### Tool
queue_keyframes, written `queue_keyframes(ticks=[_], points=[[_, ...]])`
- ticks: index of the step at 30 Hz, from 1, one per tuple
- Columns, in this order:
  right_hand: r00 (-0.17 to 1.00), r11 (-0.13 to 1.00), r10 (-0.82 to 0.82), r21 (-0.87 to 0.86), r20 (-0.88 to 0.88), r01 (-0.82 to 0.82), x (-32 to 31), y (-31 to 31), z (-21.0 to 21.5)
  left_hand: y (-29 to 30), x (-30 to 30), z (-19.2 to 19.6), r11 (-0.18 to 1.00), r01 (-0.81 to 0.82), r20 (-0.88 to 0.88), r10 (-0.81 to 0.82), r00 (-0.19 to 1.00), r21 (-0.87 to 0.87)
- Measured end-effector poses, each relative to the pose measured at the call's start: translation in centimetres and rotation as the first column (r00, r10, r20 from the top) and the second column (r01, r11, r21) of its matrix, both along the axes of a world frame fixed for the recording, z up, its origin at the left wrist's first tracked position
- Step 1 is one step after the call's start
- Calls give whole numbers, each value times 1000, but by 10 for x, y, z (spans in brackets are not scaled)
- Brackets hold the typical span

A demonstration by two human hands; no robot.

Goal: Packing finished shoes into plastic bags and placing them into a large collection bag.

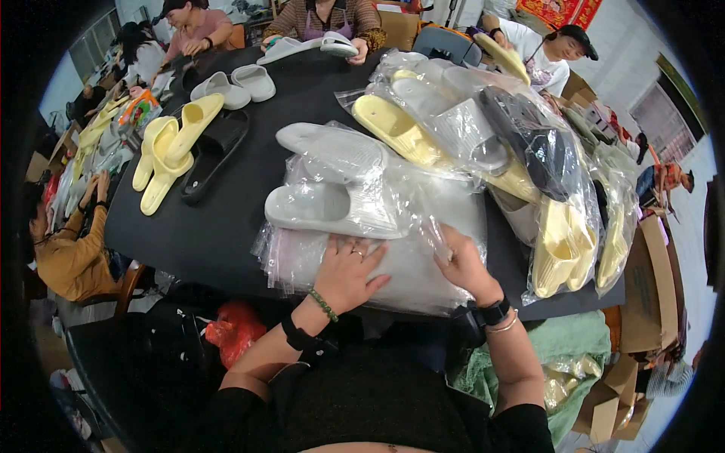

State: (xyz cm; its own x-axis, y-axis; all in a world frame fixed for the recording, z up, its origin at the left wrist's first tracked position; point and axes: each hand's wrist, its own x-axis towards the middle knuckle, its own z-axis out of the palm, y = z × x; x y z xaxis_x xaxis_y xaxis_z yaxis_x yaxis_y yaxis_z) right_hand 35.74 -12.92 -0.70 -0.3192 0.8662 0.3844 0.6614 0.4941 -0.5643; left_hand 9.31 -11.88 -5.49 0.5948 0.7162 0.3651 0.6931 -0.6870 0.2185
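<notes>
A pair of pale grey slippers (pixel 325 208) lies in a clear plastic bag in front of me, soles side by side. Under it is a stack of flat clear plastic bags (pixel 302 260). My left hand (pixel 350 270) rests on that stack below the near slipper, fingers stretched and thumb apart. At the bag's right end, my right hand (pixel 464 264) pinches the loose plastic edge (pixel 436 240) between thumb and fingers. The fingertips of my left hand reach just under the bagged pair.
Bagged slippers (pixel 483 136) in yellow, grey and black pile up at the right. Loose yellow slippers (pixel 170 151), a black slipper (pixel 219 155) and grey ones (pixel 236 87) lie left on the black table (pixel 174 234). Co-workers sit around; cardboard boxes (pixel 642 287) stand at right.
</notes>
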Motion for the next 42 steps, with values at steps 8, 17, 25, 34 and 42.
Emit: queue_keyframes(ticks=[8, 17, 25, 34, 42], points=[[923, 933, -321, -238, -213, 269, -1, 1, 42, 2, 1, -2, 1000, 11, 3, -11, 1000, -16], [702, 976, -215, -167, -679, 137, 22, -16, 28, 5, -8, 10, 955, 93, 153, -51, 987, -282], [807, 961, -220, -262, -548, 85, 31, -21, 14, 15, -50, 102, 987, -23, 424, 90, 901, -162], [736, 973, -229, -177, -637, 150, 15, -10, 29, 211, -68, 81, 751, -315, 176, 494, 852, -581], [803, 956, -292, -185, -520, 228, 28, -4, 44, 229, -32, 71, 691, -212, 33, 323, 946, -691]])
